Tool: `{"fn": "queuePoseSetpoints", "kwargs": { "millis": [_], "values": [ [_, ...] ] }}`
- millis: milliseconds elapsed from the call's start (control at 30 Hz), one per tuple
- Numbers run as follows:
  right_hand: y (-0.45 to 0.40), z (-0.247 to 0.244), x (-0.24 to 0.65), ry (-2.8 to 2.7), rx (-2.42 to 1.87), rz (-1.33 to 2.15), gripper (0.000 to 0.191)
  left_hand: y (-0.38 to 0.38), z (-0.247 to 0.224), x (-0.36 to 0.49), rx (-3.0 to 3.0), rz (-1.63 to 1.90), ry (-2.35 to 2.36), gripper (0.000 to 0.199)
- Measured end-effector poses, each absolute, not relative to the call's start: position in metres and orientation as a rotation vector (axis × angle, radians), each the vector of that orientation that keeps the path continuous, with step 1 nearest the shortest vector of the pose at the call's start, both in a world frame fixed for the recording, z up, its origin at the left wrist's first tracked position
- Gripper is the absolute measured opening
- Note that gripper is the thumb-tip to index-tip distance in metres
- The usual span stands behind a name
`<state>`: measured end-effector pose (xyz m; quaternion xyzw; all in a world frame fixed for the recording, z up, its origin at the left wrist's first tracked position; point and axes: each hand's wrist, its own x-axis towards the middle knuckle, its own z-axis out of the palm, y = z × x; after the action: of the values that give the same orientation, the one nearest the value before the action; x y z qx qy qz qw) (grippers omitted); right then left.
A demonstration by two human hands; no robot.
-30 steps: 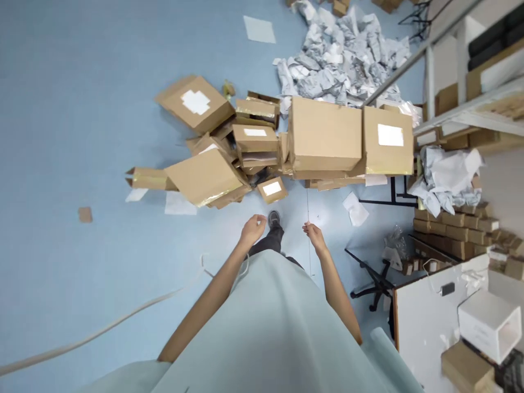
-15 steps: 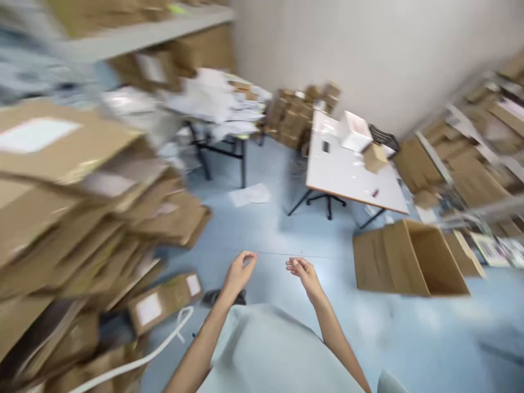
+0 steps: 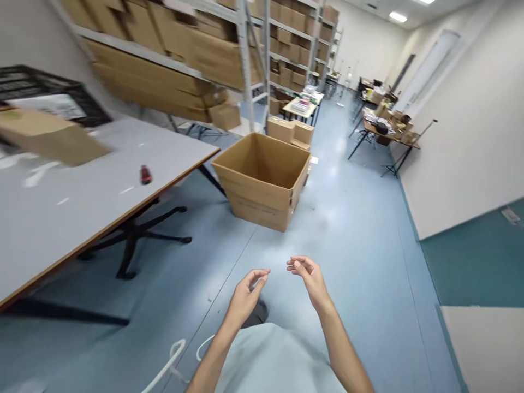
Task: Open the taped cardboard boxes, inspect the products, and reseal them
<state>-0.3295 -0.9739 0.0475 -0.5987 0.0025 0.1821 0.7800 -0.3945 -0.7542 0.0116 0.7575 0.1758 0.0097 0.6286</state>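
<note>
My left hand (image 3: 246,295) is held out in front of my body, palm facing inward. Its fingers are loosely curved, the thumb close to the fingertips, and nothing shows between them. Level with it on the right, my right hand (image 3: 310,278) has its fingers loosely bent and holds nothing. A gap separates the two hands, and neither touches anything. Beyond them on the floor stands a large open cardboard box (image 3: 257,191), which is the nearest object ahead. The inside bottom of the box is hidden.
A white table (image 3: 106,207) with a small red object (image 3: 145,174) fills the left, a wheeled chair base (image 3: 131,237) beneath it. Shelving with cartons (image 3: 164,82) lines the back left. Blue floor (image 3: 356,245) runs along the right wall. A white cable (image 3: 164,368) hangs lower left.
My view has swung right, from the stacked cartons toward the aisle. The table now lies at left and the large box ahead, closer. Both hands stay empty in front of me.
</note>
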Motion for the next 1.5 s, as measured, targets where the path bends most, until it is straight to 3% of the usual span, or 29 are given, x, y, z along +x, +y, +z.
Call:
{"fn": "queuePoseSetpoints", "kwargs": {
  "millis": [433, 700, 833, 1033, 1233, 1500],
  "values": [
    [-1.09, 0.021, -0.118, 0.499, -1.369, 0.073, 0.06, -0.843, 0.011, -0.056, 1.682, -0.278, 0.062, 0.035],
    [-1.165, -0.054, -0.008, 0.814, -1.292, -0.033, 0.062, -0.927, -0.018, 0.128, 1.69, -0.452, -0.149, 0.027],
    [-1.199, -0.086, 0.1, 0.836, -1.277, 0.034, 0.067, -0.96, -0.044, 0.227, 1.713, -0.461, -0.053, 0.031],
    [-1.239, -0.083, 0.32, 0.547, -1.398, 0.256, 0.066, -0.981, -0.061, 0.359, 1.715, -0.33, 0.212, 0.034],
    [-1.217, -0.086, 0.53, 0.199, -1.563, 0.535, 0.06, -0.966, -0.077, 0.446, 1.685, -0.168, 0.414, 0.033],
    [-1.114, -0.125, 0.726, -0.14, -1.799, 0.827, 0.047, -0.911, -0.114, 0.579, 1.532, -0.097, 0.732, 0.034]
  ]
}}
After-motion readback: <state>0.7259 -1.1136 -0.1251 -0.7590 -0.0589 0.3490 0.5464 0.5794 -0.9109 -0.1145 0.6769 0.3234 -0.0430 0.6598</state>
